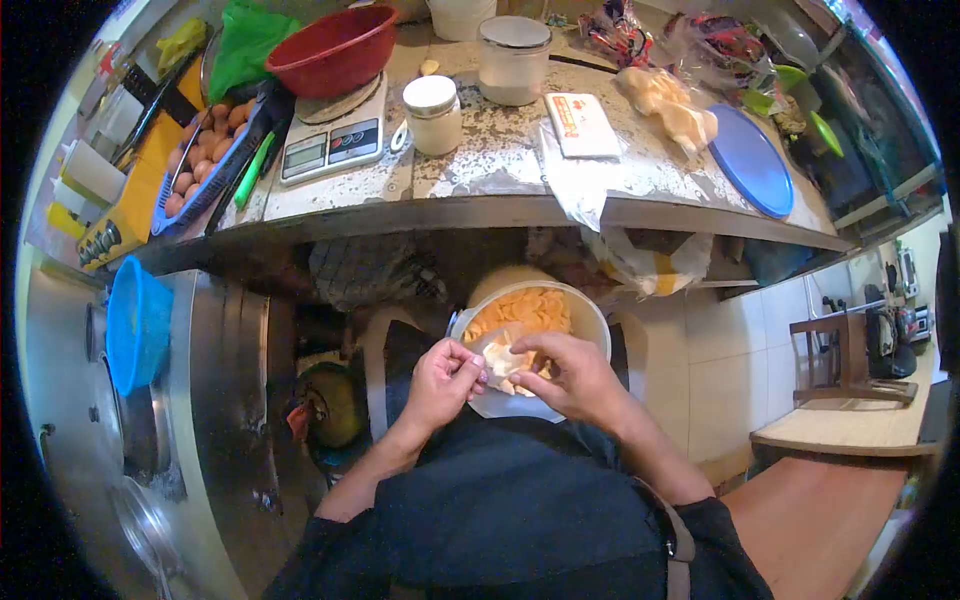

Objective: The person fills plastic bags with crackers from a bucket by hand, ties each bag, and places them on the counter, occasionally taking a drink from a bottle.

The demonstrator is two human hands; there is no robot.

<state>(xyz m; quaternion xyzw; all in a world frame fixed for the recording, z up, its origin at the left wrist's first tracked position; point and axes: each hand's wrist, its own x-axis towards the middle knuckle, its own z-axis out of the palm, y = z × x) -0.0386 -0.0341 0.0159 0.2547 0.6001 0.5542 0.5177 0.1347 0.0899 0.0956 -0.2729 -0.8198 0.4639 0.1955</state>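
In front of my lap stands a round tub (597, 322) with a pale rim, holding many orange chip-like pieces (525, 308). Over its near side is a small clear plastic bag (497, 352) with pale pieces in it. My left hand (447, 380) is closed, thumb and forefinger pinching the bag's left edge. On the other side, my right hand (575, 372) curves around the bag's opening, thumb and forefinger apart, with nothing plainly gripped between them. Its other fingers are partly hidden.
Along the counter (480, 185) stand a kitchen scale (335, 145) under a red basin (335, 50), a white-lidded jar (432, 115), a clear container (513, 62), a packet of white bags (582, 125) and a blue lid (750, 160). Eggs (205, 145) fill a blue basket at left.
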